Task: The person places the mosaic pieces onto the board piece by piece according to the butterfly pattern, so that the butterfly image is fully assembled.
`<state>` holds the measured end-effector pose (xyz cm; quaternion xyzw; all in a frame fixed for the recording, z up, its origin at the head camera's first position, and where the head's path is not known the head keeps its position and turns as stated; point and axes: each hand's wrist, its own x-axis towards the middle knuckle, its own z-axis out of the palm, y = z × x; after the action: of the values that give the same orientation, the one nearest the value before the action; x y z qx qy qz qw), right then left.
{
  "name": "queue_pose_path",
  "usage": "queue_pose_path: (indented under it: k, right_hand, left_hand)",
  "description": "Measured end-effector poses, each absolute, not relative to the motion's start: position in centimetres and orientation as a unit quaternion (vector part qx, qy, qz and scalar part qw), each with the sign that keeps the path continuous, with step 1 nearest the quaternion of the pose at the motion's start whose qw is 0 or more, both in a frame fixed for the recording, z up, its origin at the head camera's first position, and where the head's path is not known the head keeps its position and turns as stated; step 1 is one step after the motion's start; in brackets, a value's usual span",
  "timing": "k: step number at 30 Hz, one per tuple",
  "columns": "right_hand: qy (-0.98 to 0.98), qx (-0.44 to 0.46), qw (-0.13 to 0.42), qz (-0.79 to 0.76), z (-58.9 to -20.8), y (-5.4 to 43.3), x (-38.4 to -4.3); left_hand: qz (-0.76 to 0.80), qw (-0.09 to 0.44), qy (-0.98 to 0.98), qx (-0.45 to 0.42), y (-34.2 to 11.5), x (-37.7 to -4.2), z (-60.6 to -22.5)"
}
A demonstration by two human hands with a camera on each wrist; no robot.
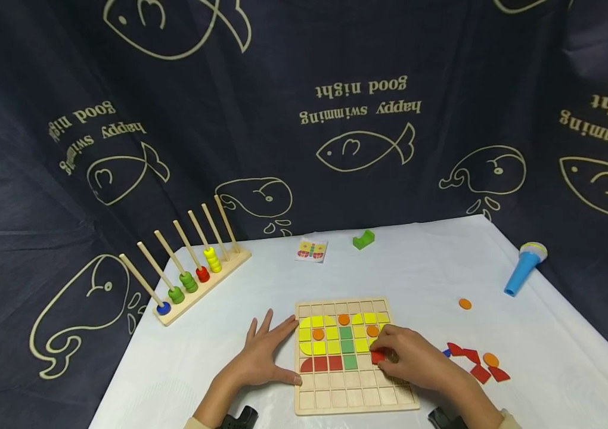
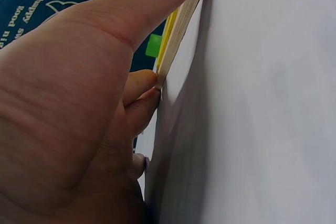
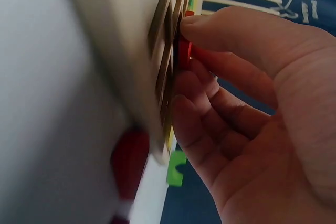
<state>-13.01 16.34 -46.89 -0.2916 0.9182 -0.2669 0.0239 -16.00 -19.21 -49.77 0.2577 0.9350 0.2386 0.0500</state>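
A wooden grid board (image 1: 331, 400) lies flat on the white table, partly filled with yellow, green, red and orange tiles. My left hand (image 1: 259, 357) is spread at the board's left side, thumb and fingertips touching its edge. Between thumb and fingers my right hand (image 1: 411, 356) pinches a red tile (image 1: 377, 357) over the right part of the grid. The same red tile (image 3: 185, 51) shows close against the grid in the right wrist view. A row of red tiles (image 1: 321, 363) sits left of the green column (image 1: 347, 347). My right hand hides some cells.
Loose red pieces (image 1: 480, 373), orange discs (image 1: 490, 360) and a blue piece lie right of the board. A bead abacus (image 1: 207, 289) stands at the left. Farther back are a picture card (image 1: 312, 251), a green block (image 1: 363, 239) and a toy microphone (image 1: 524, 271).
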Motion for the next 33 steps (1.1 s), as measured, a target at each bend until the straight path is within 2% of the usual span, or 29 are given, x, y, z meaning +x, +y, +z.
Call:
queue_pose_path:
  k: [6, 11, 21, 33]
  right_hand:
    - [0.909, -0.312, 0.031, -0.275, -47.0, 14.8, -12.8]
    - [0.904, -0.329, 0.013, -0.272, -47.2, 14.2, -12.8]
    - [0.907, -0.323, 0.012, -0.27, -47.5, 14.1, -13.0]
    - [0.925, -0.266, 0.005, -0.272, -47.1, 17.4, -12.1]
  left_hand:
    - [0.236, 0.049, 0.936, 0.256, -19.2, -16.1, -49.7]
    - [0.234, 0.055, 0.936, 0.256, -19.2, -16.1, -49.6]
    - [0.231, 0.052, 0.937, 0.256, -19.3, -16.0, -49.6]
    - [0.233, 0.055, 0.937, 0.256, -19.3, -16.1, -49.9]
